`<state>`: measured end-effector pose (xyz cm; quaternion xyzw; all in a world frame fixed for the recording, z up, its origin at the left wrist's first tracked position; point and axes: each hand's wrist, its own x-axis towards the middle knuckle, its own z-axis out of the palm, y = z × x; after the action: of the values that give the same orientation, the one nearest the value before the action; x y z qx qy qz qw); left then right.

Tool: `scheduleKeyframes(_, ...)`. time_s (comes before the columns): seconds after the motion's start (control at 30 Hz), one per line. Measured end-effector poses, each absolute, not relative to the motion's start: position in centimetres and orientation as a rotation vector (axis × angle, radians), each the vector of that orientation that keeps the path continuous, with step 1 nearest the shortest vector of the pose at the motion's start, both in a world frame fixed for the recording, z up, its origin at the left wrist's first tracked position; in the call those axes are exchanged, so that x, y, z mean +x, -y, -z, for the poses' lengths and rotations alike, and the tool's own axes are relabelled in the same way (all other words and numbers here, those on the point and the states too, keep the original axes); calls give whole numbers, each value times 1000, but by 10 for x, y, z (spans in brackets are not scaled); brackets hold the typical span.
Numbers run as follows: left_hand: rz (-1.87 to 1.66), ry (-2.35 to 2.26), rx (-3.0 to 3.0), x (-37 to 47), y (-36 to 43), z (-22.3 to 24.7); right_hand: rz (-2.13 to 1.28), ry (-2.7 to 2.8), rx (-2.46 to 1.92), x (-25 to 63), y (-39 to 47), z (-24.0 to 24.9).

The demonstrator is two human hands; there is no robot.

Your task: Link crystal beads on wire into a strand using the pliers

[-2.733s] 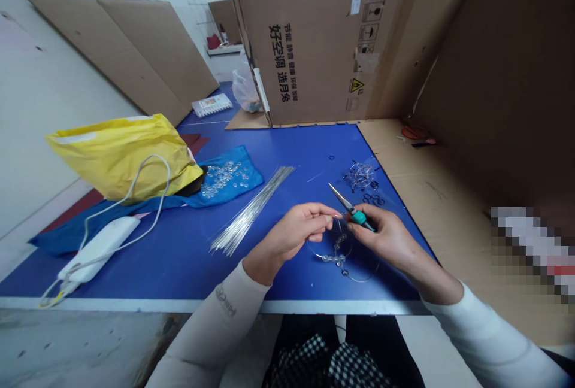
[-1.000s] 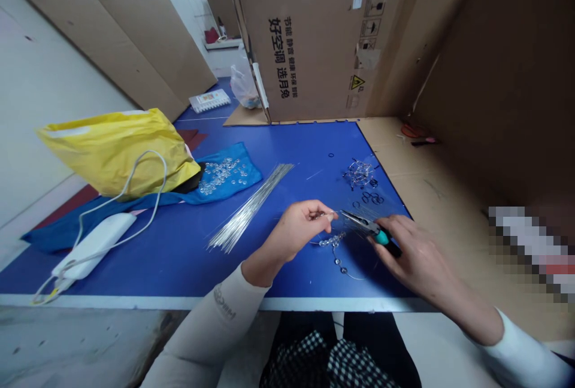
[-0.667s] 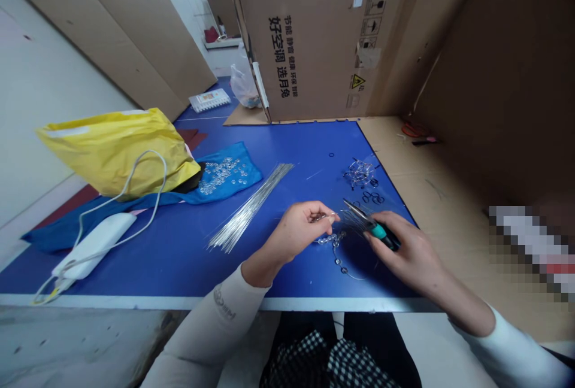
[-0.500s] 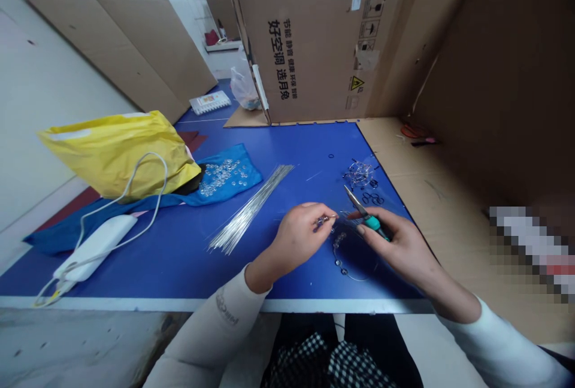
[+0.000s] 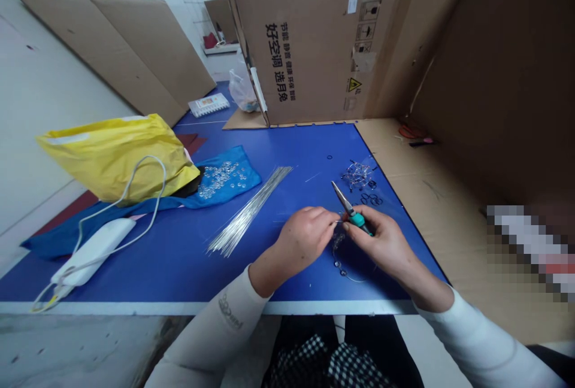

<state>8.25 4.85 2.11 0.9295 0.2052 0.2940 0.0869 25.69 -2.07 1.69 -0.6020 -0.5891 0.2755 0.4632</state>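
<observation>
My left hand (image 5: 305,238) is closed in a pinch, a thin wire end showing at its fingertips; the rest of what it holds is hidden. My right hand (image 5: 381,241) grips pliers (image 5: 358,219) with green handles, their metal jaws pointing up and left. The fingertips of both hands nearly meet. Just below them lies a strand of clear beads on wire (image 5: 343,272). Behind my right hand are a tangle of wire pieces (image 5: 357,175) and several black rings (image 5: 372,199). A bundle of straight silver wires (image 5: 251,211) lies left of my left hand.
Clear beads (image 5: 220,178) lie on a blue cloth (image 5: 247,166), beside a yellow bag (image 5: 117,157). A white power strip (image 5: 96,250) with its cord is at the left. A large cardboard box (image 5: 314,41) stands behind the blue table (image 5: 287,142). Orange-handled scissors (image 5: 412,132) lie at the right.
My right hand has moved left with the pliers, up to my left fingertips. My left hand has turned slightly, and the beaded piece seen at its fingers before is now mostly hidden.
</observation>
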Motion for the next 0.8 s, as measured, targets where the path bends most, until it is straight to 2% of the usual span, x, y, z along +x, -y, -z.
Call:
scheduleKeyframes(0.17,-998,-679,2448,84,-46,-26,-712,1424,-1440,253,21,-19)
scheduleKeyframes(0.4,-940,-790,2129,84,-41,-41,-718,1404,-1436,253,21,-19)
scheduleKeyframes(0.6,-944,-855,1777,85,-42,-35,-696,1413,-1463,252,21,-20)
scheduleKeyframes(0.8,-1019,-925,1675,86,-43,-32,-456,1517,-1593,262,37,-15)
